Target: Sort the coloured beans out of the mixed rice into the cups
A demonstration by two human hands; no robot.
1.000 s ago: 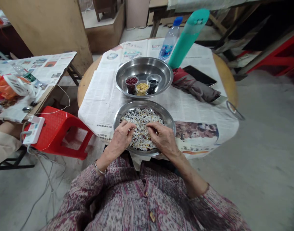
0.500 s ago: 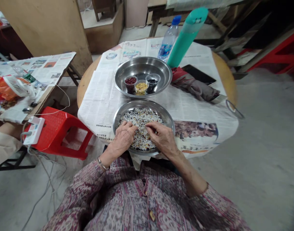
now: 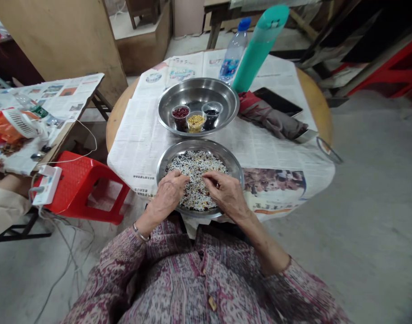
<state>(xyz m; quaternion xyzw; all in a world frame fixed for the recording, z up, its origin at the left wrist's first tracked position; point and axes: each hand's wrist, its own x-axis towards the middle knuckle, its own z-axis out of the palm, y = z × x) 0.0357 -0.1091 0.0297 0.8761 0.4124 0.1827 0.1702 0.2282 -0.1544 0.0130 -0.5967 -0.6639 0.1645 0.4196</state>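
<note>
A steel basin (image 3: 241, 173) near the table's front edge holds a mix of white rice grains (image 3: 199, 173) with dark, yellow and reddish beans among them. My left hand (image 3: 170, 191) is over the basin's left side, its fingers bent and pressed together. On the right side my right hand (image 3: 226, 191) pinches thumb against forefinger just above the grains. Whatever either pinch holds is too small to make out. Behind stands a larger steel basin (image 3: 222, 92) with three clear cups: red beans (image 3: 181, 113), yellow beans (image 3: 195, 121) and black beans (image 3: 212, 114).
A water bottle (image 3: 233, 51), a tall green bottle (image 3: 260, 49), a folded umbrella (image 3: 273, 119) and a dark flat tablet-like object (image 3: 278, 101) lie or stand at the back right on newspaper (image 3: 132, 148). To the left are a red stool (image 3: 81, 180) with a power strip (image 3: 48, 185), and another person's leg.
My left hand has shifted slightly left, away from the right hand. The right hand keeps its pinch in nearly the same place. The whole view has moved a little.
</note>
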